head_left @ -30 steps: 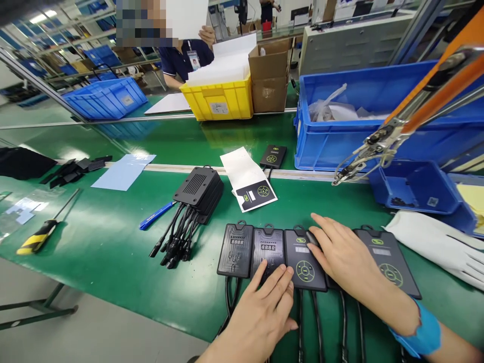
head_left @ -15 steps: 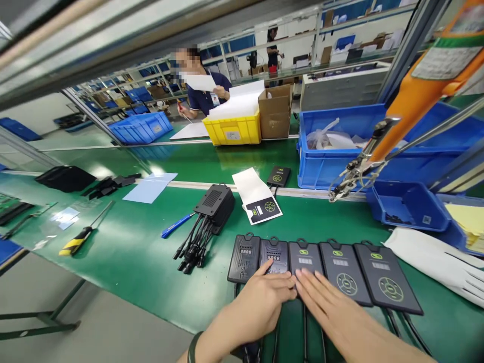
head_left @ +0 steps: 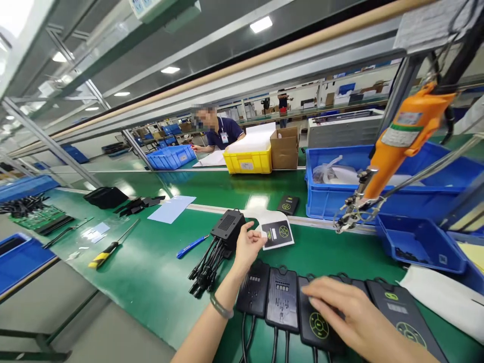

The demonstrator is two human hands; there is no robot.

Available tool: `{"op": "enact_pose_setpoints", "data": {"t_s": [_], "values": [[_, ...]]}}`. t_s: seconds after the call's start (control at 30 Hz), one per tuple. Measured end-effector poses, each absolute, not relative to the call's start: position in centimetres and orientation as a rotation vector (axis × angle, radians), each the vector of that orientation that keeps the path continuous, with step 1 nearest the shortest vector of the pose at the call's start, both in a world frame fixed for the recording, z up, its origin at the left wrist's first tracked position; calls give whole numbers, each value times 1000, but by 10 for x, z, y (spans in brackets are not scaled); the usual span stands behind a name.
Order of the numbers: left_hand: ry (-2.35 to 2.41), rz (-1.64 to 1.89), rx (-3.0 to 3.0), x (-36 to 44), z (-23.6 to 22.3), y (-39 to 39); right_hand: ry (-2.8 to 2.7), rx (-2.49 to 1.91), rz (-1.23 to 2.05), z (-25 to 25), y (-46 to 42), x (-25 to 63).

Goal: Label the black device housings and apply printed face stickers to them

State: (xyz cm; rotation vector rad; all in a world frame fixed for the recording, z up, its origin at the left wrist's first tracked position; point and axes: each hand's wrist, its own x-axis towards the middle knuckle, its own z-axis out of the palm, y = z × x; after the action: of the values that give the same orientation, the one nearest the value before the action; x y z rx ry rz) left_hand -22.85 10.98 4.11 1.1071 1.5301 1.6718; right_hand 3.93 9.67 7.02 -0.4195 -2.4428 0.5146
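Two bare boxes (head_left: 282,297) look undone; at least two stickered boxes (head_left: 319,327) look finished; left hand (head_left: 247,249) meets another sticker (head_left: 278,234), fingers narrow, grip unclear; right hand (head_left: 351,310) spreads loosely overhead.

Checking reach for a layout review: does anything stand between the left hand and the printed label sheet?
Nothing visible does: the left hand is at the left edge of the printed label sheet. The black cabled box sits left of both.
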Motion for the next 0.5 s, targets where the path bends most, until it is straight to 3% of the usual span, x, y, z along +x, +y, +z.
{"op": "enact_pose_setpoints", "data": {"t_s": [0.27, 0.5], "values": [[901, 1470, 988, -152, 79, 51, -2280, -283, 97, 93, 124, -5], [1099, 1437, 875, -152, 91, 61, -2279, -185, -53, 95, 115, 4]]}}
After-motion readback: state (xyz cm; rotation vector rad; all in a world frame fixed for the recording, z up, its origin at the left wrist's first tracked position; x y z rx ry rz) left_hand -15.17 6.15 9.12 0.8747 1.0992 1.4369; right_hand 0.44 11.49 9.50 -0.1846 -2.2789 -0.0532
